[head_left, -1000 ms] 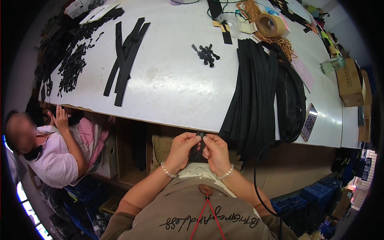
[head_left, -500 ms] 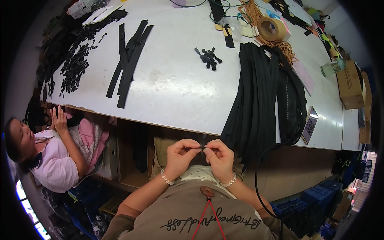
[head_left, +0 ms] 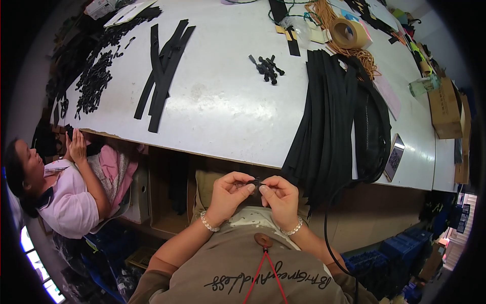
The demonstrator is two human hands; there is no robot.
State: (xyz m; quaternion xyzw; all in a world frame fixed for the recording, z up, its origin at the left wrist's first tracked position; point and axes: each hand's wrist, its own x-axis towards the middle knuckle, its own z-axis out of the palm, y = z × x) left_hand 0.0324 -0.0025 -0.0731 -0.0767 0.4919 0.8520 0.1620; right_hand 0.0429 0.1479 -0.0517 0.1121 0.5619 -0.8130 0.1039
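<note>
My left hand and my right hand meet in front of my chest, just below the near edge of the white table. Between the fingertips of both hands is pinched a small black piece, mostly hidden by the fingers. A thick stack of long black strips hangs over the table edge right beside my right hand. A small cluster of black fittings lies farther up the table.
A few loose black strips and a heap of small black parts lie at the left. A tape roll, orange cord, a phone and cardboard boxes sit at the right. Another person sits low at the left.
My hands stay together at the same spot, the fingers shifting slightly on the small black piece. The person at the left has leaned a little.
</note>
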